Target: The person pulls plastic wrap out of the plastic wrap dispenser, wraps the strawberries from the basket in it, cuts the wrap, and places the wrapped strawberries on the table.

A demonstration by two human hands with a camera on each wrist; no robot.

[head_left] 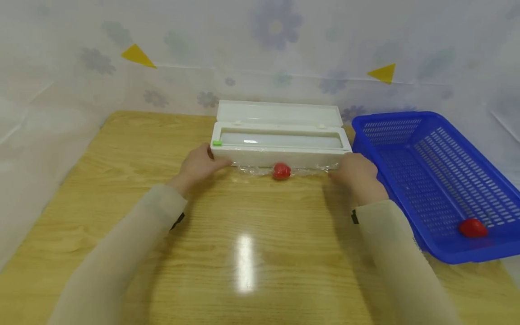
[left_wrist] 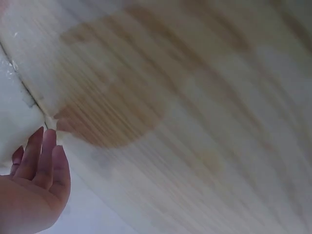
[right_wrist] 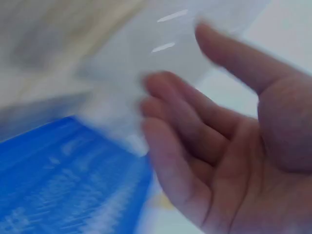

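A white cling-film dispenser (head_left: pixel 280 158) stands at the back of the table with its lid (head_left: pixel 280 113) raised. A green slider (head_left: pixel 217 143) sits at its left end. Clear cling film (head_left: pixel 256 170) lies crumpled along the front base, around a small red rounded object (head_left: pixel 281 171). My left hand (head_left: pixel 201 163) is at the dispenser's left end, thumb stretched along the front; in the left wrist view its extended fingers (left_wrist: pixel 45 161) meet the white edge. At the right front corner is my right hand (head_left: pixel 355 174). The right wrist view shows its fingers (right_wrist: pixel 170 146) loosely bent, thumb apart, holding nothing.
A blue plastic basket (head_left: pixel 436 118) stands at the right, close beside my right hand and forearm. Inside it lies another red object (head_left: pixel 473 228). The wooden table (head_left: pixel 195 271) ends at a flowered sheet (head_left: pixel 276 54) with yellow triangles (head_left: pixel 138 56) at the back.
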